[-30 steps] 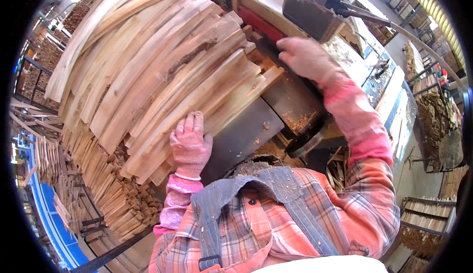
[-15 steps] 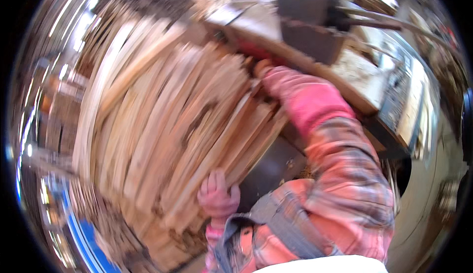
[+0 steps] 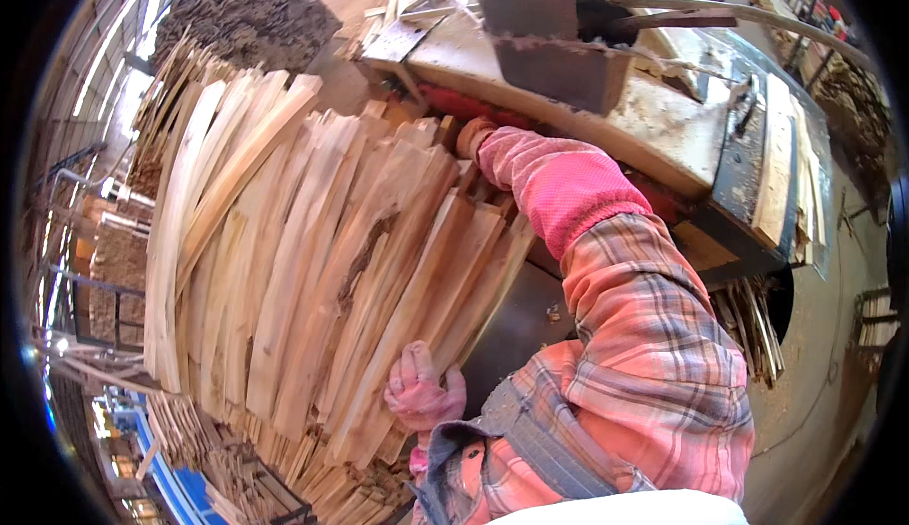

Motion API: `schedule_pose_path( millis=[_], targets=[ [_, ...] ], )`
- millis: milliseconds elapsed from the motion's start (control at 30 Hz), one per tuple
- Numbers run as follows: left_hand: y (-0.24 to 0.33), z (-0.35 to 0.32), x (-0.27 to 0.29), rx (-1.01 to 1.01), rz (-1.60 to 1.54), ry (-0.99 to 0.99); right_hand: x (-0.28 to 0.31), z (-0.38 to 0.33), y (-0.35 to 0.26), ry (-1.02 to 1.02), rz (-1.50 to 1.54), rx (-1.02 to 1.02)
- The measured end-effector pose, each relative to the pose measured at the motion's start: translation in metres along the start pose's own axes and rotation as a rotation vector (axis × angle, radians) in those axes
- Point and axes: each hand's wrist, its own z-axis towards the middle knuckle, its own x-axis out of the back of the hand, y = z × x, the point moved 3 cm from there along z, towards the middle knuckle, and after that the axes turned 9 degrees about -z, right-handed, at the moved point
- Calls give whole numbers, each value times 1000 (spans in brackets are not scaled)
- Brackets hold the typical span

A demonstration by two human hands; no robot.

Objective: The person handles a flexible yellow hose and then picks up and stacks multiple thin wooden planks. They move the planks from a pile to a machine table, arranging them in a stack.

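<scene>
Squaring up slats, head view: both gloved hands are on a big fan of thin wooden slats (image 3: 312, 269) lying across a dark metal counter (image 3: 516, 331) in front of a heavy machine.

Left hand: the left hand (image 3: 421, 392) in a pink knit glove sits at the near ends of the slats, fingers laid flat and pointing up along the wood, pressing rather than wrapped around anything, so an open grip resting on the stack.

Right hand: the right hand (image 3: 473, 137) reaches over to the far ends by the machine. Its grip is mostly hidden behind the wood and the pink sleeve, so I can't tell how far it's closed or whether it has hold of a piece.

How far along: I'd guess mid-way. The bundle is gathered and roughly lined up, but the ends look ragged and stepped, and nothing has been lifted off the counter.

Wood: pale, rough-sawn, thin and long, some strips with dark bark streaks and splits down the middle.

Machine: the machine body (image 3: 653, 118) is grey metal, caked with sawdust, with a few more strips lying on its right side.

Around: a heap of shorter offcuts (image 3: 284, 473) sits below the counter's near edge, and a dark pile of chips or bark (image 3: 246, 14) at the top left.
</scene>
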Motion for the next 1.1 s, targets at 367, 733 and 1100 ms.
schedule_pose_path(
  millis=[367,733,1100],
  targets=[
    [7,1,6,129,49,-113,55,-234,78,547,277,308],
    [5,-3,13,-13,26,44,120,-341,254,581,-174,-335],
    [-8,-11,19,-11,51,32,106,-279,279,537,-351,-336]
  ],
)
